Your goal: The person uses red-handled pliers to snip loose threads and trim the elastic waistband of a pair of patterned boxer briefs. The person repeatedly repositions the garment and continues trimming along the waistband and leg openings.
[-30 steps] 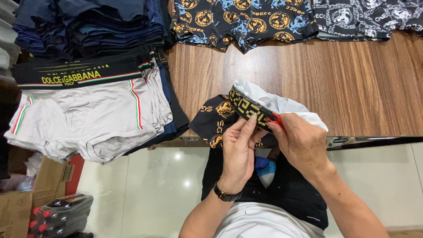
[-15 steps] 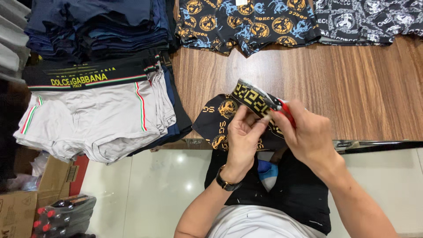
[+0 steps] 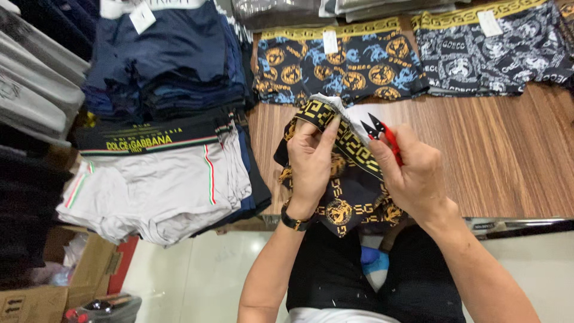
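Up close, the left hand pinches the gold-patterned waistband of the black underwear, lifting it off the near edge of the wooden table so the band sits taut; the right hand grips small red snips, blades open beside the band, ready for trimming a thread

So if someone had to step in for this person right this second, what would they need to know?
Left hand: pinches the gold-patterned waistband of the black-and-gold printed briefs, held up over the brown wooden table.
Right hand: grips small red-handled thread snips, blades open at the white lining by the waistband.
Done: garment lifted, snips in position.
Left: no cut visible yet.
Nearby: grey briefs stack.
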